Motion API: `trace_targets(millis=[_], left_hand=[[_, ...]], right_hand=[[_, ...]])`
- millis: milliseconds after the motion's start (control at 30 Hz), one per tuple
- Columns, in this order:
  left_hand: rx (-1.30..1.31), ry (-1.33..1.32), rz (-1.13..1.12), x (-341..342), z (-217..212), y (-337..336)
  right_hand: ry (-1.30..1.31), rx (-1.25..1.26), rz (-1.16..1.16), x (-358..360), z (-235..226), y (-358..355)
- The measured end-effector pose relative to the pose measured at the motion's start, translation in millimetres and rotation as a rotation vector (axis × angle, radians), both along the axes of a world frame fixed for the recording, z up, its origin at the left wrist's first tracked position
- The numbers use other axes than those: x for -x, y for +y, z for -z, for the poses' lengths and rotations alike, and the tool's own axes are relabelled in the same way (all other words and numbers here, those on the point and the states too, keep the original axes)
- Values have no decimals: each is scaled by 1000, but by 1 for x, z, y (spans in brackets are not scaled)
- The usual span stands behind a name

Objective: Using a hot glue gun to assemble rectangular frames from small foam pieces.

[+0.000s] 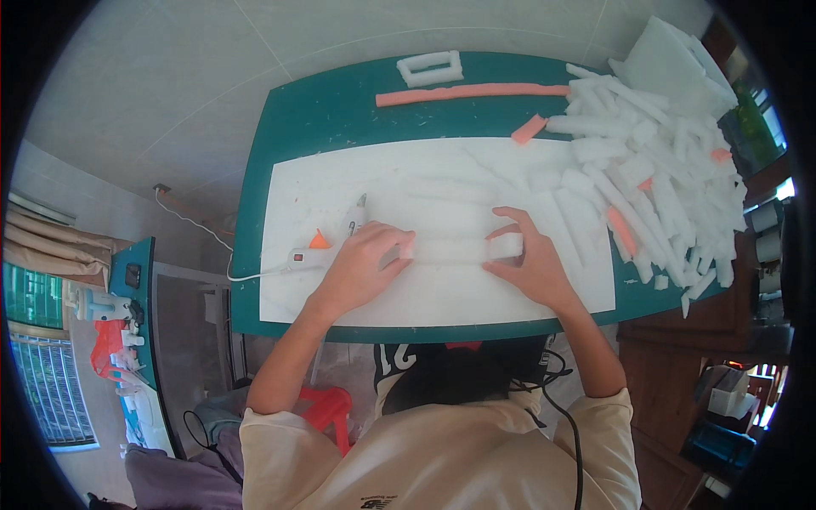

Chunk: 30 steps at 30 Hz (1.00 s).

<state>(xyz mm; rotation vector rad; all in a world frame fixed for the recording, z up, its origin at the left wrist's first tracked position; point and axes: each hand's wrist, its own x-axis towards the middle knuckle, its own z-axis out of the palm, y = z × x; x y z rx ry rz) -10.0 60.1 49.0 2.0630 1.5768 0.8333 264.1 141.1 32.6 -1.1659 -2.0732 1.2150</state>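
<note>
A white foam strip (450, 251) lies lengthwise between my hands over a white sheet (340, 293), and its outline partly blends into the sheet. My left hand (364, 259) pinches its left end between thumb and fingers. At the other end, my right hand (531, 259) curls thumb and fingers around a raised white foam block, with the forefinger lifted. Just left of my left hand rests a white glue gun (304, 257) with an orange trigger and a corded handle; its nozzle points away from me. Part of its body is hidden by my left hand.
A big heap of white foam strips (646, 153) with some pink pieces covers the table's right side. Along the far edge lie a white foam frame (429, 70) and a long pink strip (467, 93). The green tabletop (255, 314) borders the sheet. A red stool (327, 412) stands below.
</note>
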Motion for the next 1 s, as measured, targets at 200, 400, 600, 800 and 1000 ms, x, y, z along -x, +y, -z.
trace_targets(millis=[200, 400, 600, 800, 1000], left_hand=[[-48, 19, -24, 0, 6, 0], [-25, 13, -41, -1, 2, -1], [-33, 17, -52, -1, 4, -1], [-21, 2, -61, -1, 4, -1], [-65, 21, -30, -2, 5, 0]], right_hand=[[11, 9, -18, 0, 0, 0], [34, 6, -10, -2, 1, -1], [36, 10, -14, -2, 2, 1], [24, 15, -12, -1, 1, 2], [21, 4, -6, -1, 0, 1]])
